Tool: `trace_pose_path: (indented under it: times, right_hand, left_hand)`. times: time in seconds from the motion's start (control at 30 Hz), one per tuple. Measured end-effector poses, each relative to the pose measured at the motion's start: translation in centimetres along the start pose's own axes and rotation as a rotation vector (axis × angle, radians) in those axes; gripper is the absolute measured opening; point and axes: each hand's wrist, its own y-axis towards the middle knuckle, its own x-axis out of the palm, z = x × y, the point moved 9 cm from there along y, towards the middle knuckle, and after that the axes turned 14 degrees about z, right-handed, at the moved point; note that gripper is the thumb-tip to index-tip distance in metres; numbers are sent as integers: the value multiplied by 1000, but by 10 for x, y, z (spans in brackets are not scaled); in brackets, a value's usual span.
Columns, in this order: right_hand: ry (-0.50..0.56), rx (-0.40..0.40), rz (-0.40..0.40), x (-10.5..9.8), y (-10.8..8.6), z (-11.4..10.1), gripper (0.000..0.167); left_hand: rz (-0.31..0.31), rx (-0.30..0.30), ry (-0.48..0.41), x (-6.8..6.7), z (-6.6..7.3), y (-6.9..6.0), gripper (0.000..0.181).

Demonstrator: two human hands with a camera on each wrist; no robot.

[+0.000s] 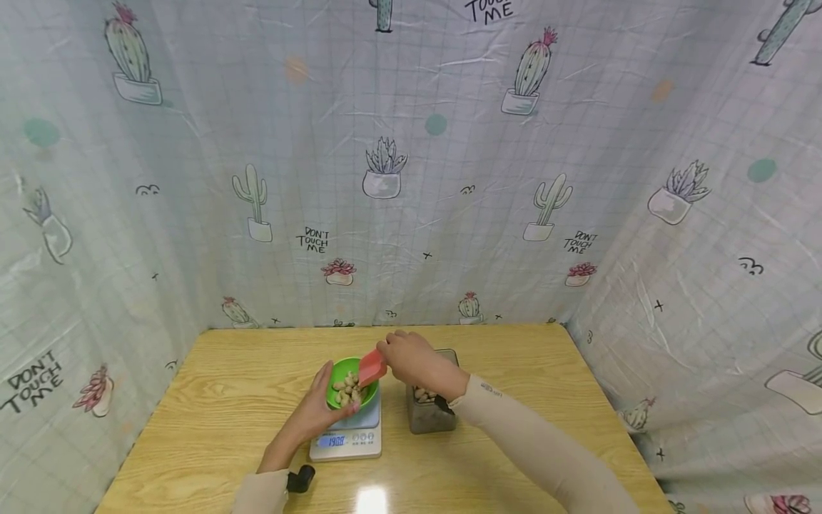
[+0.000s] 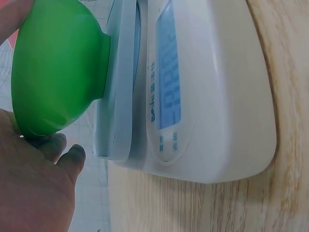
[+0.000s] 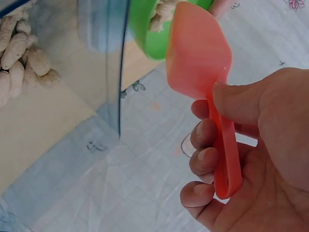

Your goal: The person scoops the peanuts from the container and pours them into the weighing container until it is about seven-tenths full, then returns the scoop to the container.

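Note:
On the kitchen scale (image 1: 347,446) stands a green bowl (image 1: 332,395) with peanuts (image 1: 347,391) in it. My left hand (image 1: 315,407) grips the bowl's sides, thumb at the near side; in the left wrist view the bowl's base meets the scale's platform (image 2: 113,130). My right hand (image 1: 417,360) holds a red scoop (image 1: 371,368) by its handle, tilted with its blade over the bowl's right rim. In the right wrist view the fingers and thumb wrap the scoop's handle (image 3: 227,159). The blade's inside is hidden there.
Right of the scale, under my right forearm, stands a see-through container (image 1: 432,420) holding more peanuts (image 3: 19,53). Everything rests on a wooden table (image 1: 257,378). A patterned curtain (image 1: 411,235) hangs behind the table and along both sides. The scale's display (image 1: 334,441) is lit.

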Motion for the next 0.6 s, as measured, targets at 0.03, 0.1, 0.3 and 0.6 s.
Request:
trace_pose_path:
  times: [0.03,0.1,0.3,0.6]
  right_hand:
    - [-2,1,-1,-1,0,0,28]
    - [6,8,2,-2,0,2,27]
    - [101,20,70,-7,-7,7,18]
    - [373,141,219,-16,-35,34,21]
  left_hand:
    - [1,0,0,0,0,0,120]
    - [3,5,1,0,0,1,119]
    - [-17,2,-3,-3,1,0,118]
    - [48,101,25,-30,24,-3,103]
